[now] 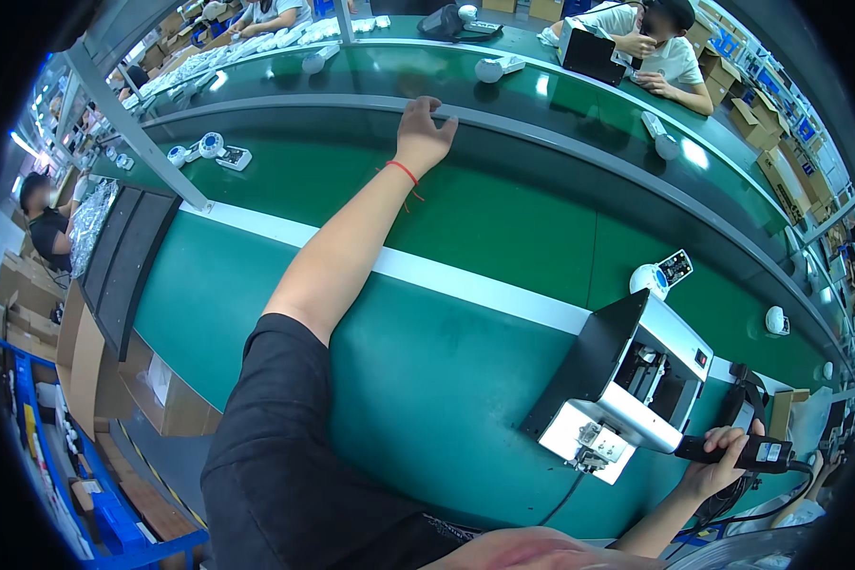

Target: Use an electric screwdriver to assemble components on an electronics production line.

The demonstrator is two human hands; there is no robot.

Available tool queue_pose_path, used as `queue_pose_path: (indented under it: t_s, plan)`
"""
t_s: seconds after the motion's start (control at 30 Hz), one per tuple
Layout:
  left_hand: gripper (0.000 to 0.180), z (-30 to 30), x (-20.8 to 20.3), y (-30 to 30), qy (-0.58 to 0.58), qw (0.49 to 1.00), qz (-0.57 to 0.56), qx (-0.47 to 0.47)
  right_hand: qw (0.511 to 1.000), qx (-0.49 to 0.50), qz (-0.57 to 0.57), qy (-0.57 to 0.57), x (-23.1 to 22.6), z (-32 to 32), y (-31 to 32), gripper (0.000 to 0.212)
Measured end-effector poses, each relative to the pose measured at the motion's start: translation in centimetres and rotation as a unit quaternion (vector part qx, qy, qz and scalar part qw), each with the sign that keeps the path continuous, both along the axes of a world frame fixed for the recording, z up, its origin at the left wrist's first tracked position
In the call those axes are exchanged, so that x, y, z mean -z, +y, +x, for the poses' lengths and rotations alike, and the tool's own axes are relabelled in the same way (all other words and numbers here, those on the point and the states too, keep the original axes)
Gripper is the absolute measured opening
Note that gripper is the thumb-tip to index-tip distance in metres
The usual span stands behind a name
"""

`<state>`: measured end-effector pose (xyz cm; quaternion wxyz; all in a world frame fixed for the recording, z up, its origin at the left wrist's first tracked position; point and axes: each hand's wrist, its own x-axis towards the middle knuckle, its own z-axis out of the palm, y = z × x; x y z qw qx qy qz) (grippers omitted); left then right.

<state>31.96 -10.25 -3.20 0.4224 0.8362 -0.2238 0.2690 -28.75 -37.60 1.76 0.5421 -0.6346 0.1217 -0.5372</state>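
My left arm stretches far out across the green conveyor belt (522, 223). At its end my left hand (426, 135) is by the grey rail (532, 138), thumb apart from the fingers, with nothing seen in it. My right hand (717, 463), at the lower right, is wrapped round a black corded electric screwdriver (765, 454). Just left of that hand stands a silver-and-black screw feeder (673, 375) with a small metal fixture (598, 439) in front. Behind the feeder, a white ball-headed camera unit (650, 278) lies on the belt, circuit board exposed.
More white camera units (212, 146) lie at the belt's left, and another (777, 321) at its right. A metal post (138, 128) rises at left beside a black sloped board (128, 256). Beyond the rail, a co-worker (670, 57) sits at a second belt. Blue racking (95, 503) stands lower left.
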Motion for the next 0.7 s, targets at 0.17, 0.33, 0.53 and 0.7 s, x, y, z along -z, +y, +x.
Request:
queue_pose_path:
  t_s: [0.17,0.33,0.53,0.7]
  plan:
    - [0.058,1.7,-0.7,-0.5,0.029,0.999,0.038,-0.023,1.0,0.011,0.003,0.0,-0.2,0.5,0.3,0.037]
    - [0.076,4.2,-2.7,-3.6,0.058,0.997,0.04,-0.005,1.0,0.017,0.012,-0.003,0.0,0.5,0.2,0.038]
    - [0.097,11.4,-5.6,-7.4,0.052,0.996,0.034,-0.064,1.0,0.02,0.023,0.003,0.3,0.3,-0.5,0.038]
    - [0.105,14.4,-4.9,-11.1,0.07,0.994,-0.044,-0.068,0.999,0.024,0.024,0.008,0.2,-0.1,-0.8,0.038]
